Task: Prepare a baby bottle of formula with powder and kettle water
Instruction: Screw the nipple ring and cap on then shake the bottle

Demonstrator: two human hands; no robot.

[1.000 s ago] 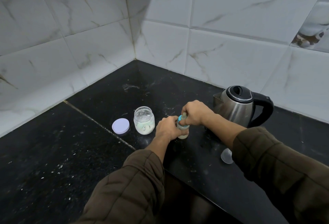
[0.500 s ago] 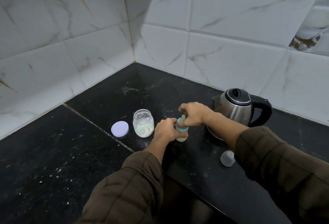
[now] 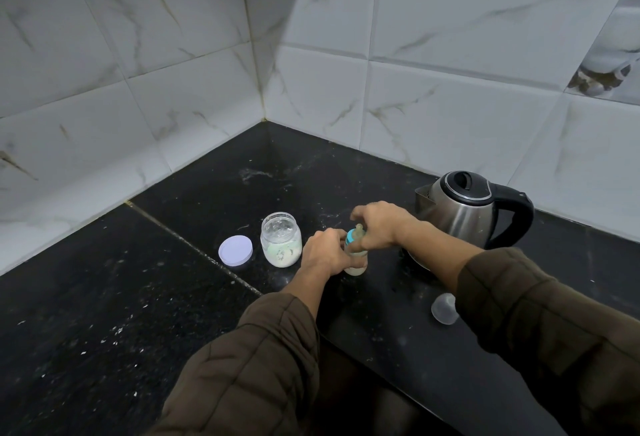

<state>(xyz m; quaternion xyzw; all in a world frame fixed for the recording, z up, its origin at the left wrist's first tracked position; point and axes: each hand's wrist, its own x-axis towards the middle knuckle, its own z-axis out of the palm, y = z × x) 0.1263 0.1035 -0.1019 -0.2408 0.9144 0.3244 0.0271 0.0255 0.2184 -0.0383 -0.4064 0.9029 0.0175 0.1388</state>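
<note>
Gripping the baby bottle (image 3: 356,262), left hand (image 3: 323,252) curls round its body; right hand (image 3: 379,224) pinches the teal collar (image 3: 352,236). Kettle (image 3: 464,214) stands at its two o'clock.

White marble-look wall tiles (image 3: 450,20) meet in corner; black speckled countertop (image 3: 104,297), pale seam (image 3: 194,245); patterned tile (image 3: 609,65), perhaps, upper right.

I see dim, cool, even lighting. A diagonal shadow edge crosses the wall tiles (image 3: 450,20) at the corner. The kettle (image 3: 464,214) carries soft highlights; the black counter (image 3: 104,297) reflects faintly. Focus is sharp centrally; wide-angle distortion bends tile lines toward the edges.
</note>
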